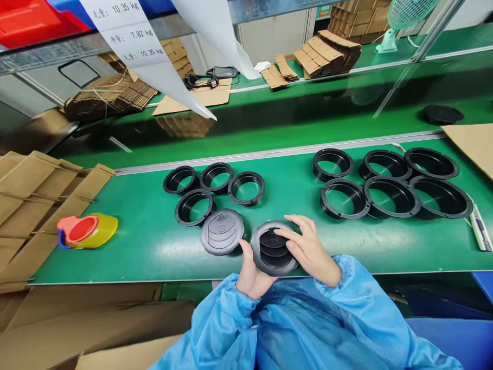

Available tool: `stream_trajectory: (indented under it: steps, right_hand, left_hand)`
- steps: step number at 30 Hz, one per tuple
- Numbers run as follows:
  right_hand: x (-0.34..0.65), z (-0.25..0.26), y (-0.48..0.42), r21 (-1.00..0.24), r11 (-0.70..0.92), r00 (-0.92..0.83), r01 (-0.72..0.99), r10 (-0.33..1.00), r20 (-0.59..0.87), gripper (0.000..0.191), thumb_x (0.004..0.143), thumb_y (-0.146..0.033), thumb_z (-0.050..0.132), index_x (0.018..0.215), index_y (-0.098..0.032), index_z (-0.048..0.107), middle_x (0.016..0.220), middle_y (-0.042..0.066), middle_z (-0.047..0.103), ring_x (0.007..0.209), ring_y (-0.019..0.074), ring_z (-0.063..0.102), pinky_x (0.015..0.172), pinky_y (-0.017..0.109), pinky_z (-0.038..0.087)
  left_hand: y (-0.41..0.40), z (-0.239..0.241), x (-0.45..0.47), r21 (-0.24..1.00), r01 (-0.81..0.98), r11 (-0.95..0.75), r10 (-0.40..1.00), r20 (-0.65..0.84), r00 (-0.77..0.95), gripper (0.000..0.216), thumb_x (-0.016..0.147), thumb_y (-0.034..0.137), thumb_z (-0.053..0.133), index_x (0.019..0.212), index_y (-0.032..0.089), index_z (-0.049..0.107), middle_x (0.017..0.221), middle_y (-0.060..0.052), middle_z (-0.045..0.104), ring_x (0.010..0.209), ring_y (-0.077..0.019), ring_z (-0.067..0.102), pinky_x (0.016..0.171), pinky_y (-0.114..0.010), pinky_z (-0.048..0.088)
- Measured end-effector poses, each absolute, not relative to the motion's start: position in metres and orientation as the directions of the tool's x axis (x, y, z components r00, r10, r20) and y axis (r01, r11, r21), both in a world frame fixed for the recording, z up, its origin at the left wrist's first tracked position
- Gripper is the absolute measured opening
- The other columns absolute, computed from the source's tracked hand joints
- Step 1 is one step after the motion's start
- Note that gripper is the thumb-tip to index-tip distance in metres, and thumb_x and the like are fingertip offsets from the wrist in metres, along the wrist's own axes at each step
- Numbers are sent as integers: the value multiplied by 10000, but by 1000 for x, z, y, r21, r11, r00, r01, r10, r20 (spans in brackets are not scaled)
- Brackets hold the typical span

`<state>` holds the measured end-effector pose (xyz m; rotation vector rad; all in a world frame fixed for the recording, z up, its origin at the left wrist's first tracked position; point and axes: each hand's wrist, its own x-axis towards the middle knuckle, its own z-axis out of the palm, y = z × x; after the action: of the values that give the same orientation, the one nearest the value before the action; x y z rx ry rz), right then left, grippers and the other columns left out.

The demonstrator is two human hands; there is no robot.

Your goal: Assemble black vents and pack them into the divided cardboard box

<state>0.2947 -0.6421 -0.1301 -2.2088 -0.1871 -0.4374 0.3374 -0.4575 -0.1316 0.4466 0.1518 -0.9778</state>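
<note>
sleeves (365, 300) clear of vent (274, 255). left hand (253, 277) grasps rim (256, 247); right hand (311, 250), fingers (296, 237) spread, touches slats (276, 251). press gently, rim supported.

One head-worn camera looks forward and down from above and behind the person's left hand (254, 276) and right hand (314, 254), which appear near, a little below the middle of the view. Blue sleeves (215, 329) reach toward them from the bottom edge. Beyond the hands, the view spans a green worktable (142, 221) and, farther off to their right, a pale green fan (412, 11).
</note>
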Motion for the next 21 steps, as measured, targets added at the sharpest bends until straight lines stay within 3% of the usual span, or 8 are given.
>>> stream_trajectory:
  steps: [5, 12, 21]
  right_hand:
    - [302, -127, -643, -764, -574, 943, 293, 43, 330, 529, 1097, -521, 269, 1168, -247, 716, 1423, 96, 482, 1373, 331, 298, 1139, 562, 335]
    - [304, -122, -640, -867, -427, 958, 258, -1, 285, 539, 1095, -567, 276, 1153, -246, 705, 1399, 97, 506, 1324, 292, 392, 1127, 496, 341]
    - [298, -120, -640, -970, -216, 982, 111, -123, 140, 572, 1074, -628, 308, 1129, -232, 718, 1381, 98, 528, 1307, 279, 460, 1149, 447, 327]
  left_hand:
    - [-460, -129, 335, 323, 807, 495, -728, -353, 587, 807, 831, 822, 439, 1455, 311, 482, 1452, -92, 556, 1423, -356, 412, 1188, -587, 290]
    - [-461, -127, 336, 299, 812, 502, -738, -341, 582, 739, 831, 814, 460, 1281, 255, 636, 1398, -107, 599, 1409, -371, 426, 1183, -606, 286]
    - [-464, -120, 339, 307, 820, 482, -733, -372, 570, 817, 857, 812, 393, 1378, 206, 561, 1306, -186, 648, 1323, -395, 521, 1113, -654, 349]
